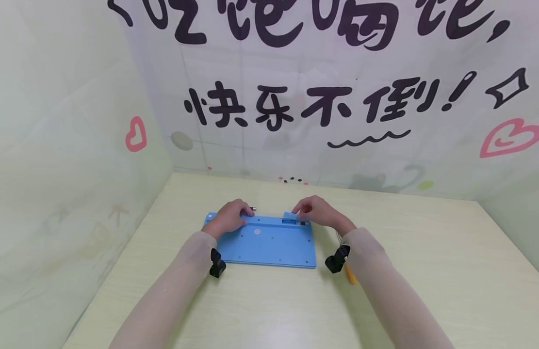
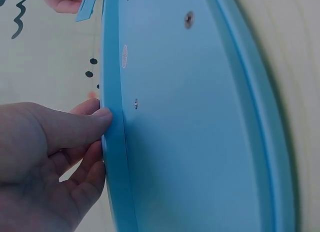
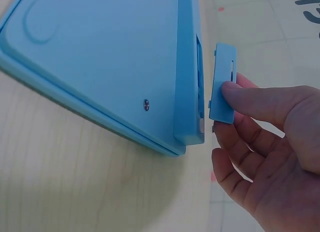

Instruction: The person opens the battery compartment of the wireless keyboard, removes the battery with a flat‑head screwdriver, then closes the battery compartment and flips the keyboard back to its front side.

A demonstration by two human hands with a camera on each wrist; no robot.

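Head: blue panel [image 1: 269,245] rested on the table [image 1: 426,271]. Left wrist: our left hand [image 2: 55,157] pinched its edge [image 2: 115,167]; slackness could let it slide. Right wrist: our right hand [image 3: 282,164] pinched a small cover [image 3: 224,75] beside the slot [image 3: 199,67]; twisting, we judged, might snap its tabs [image 3: 210,104].

My two arms [image 1: 169,291] reach toward the far side; my left hand [image 1: 229,216] pinches between thumb [image 2: 82,127] and fingers [image 2: 90,189], and my right hand [image 1: 317,212] does too.
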